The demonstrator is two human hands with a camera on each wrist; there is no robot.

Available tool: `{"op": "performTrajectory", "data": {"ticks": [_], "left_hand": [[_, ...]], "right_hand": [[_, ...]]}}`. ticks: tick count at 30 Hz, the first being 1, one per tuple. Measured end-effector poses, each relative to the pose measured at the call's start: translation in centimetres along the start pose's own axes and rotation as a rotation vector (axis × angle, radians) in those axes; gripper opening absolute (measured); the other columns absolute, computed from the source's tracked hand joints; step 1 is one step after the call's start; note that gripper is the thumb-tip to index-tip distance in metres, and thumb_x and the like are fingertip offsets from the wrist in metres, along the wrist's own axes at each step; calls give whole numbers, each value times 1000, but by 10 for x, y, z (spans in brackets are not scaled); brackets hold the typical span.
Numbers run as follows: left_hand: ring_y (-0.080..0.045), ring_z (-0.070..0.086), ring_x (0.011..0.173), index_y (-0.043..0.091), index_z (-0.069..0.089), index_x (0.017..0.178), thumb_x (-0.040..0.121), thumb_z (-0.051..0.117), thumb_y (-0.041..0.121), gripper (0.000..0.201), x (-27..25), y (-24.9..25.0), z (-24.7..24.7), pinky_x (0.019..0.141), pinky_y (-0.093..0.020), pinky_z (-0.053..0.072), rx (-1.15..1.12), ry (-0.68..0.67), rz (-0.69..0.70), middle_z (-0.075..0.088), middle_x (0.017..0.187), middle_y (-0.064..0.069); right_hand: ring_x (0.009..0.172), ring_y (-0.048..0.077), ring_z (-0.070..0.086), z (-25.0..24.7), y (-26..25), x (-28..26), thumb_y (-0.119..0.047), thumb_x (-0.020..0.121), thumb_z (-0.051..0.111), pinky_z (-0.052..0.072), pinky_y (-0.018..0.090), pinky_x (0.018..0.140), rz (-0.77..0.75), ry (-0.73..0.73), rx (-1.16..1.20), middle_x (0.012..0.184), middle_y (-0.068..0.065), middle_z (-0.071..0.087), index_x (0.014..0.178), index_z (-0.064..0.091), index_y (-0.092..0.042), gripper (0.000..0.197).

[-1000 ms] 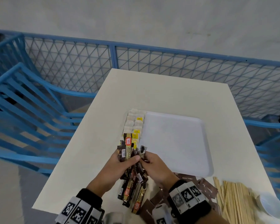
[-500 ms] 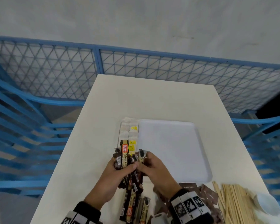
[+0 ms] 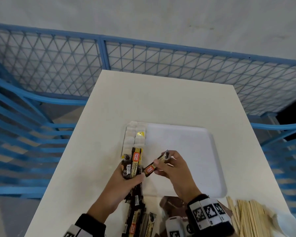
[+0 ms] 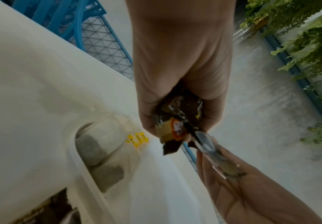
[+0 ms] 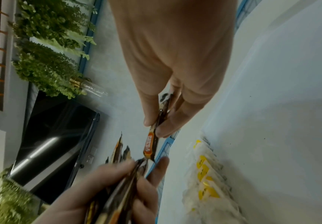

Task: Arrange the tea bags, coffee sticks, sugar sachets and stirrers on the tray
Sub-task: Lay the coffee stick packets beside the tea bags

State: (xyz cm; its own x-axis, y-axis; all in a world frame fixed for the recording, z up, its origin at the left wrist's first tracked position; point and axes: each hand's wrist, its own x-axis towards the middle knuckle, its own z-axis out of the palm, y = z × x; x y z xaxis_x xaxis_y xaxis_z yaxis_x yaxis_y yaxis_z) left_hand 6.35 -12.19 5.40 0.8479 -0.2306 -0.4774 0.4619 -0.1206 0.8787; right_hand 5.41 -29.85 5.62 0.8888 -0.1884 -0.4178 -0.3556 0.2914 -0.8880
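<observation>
Left hand (image 3: 126, 182) gripping coffee sticks (image 3: 132, 165), right hand (image 3: 173, 170) pinching one stick (image 3: 154, 165) above tray (image 3: 186, 151)

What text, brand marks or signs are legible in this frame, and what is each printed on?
"GRANULES": down the gold coffee stick in the bundle that the left hand grips.
Orange logo on that stick: too blurred to read.
Orange logo on the single stick that the right hand pinches: unreadable.
Yellow tea bag tags: unreadable.
Wristband squares: black-and-white marker patterns, no words.
</observation>
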Motion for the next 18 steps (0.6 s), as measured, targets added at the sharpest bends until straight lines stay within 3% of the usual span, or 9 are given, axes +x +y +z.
{"op": "performTrajectory", "data": {"ticks": [3,6,12,18], "left_hand": [[-25,65,94,17,61,103,79,72,8,28,3,2,11,80,-30,52,-14,25,-2,69,98,-10],[-14,65,88,21,61,101,79,72,8,28,6,5,20,69,-19,46,-23,91,16,69,94,-3],[-14,66,85,23,61,97,78,71,5,28,15,7,17,70,-23,47,-10,198,26,71,90,2],[-1,67,69,22,62,93,78,71,2,27,24,10,8,66,-22,47,21,253,59,72,79,8]], "right_hand": [[69,22,67,-2,0,4,0,77,71,58,29,65,-10,-27,-10,77,9,58,97,51,-2,28],[70,19,68,-7,0,6,-7,83,66,58,29,68,-16,-78,-52,78,6,58,98,54,-1,20],[68,14,61,-29,-3,17,-7,93,51,54,23,66,33,-190,-72,81,5,61,101,62,4,18],[66,12,62,-40,-11,35,-1,89,57,53,22,66,54,-239,-200,80,7,67,89,66,-2,9]]}}
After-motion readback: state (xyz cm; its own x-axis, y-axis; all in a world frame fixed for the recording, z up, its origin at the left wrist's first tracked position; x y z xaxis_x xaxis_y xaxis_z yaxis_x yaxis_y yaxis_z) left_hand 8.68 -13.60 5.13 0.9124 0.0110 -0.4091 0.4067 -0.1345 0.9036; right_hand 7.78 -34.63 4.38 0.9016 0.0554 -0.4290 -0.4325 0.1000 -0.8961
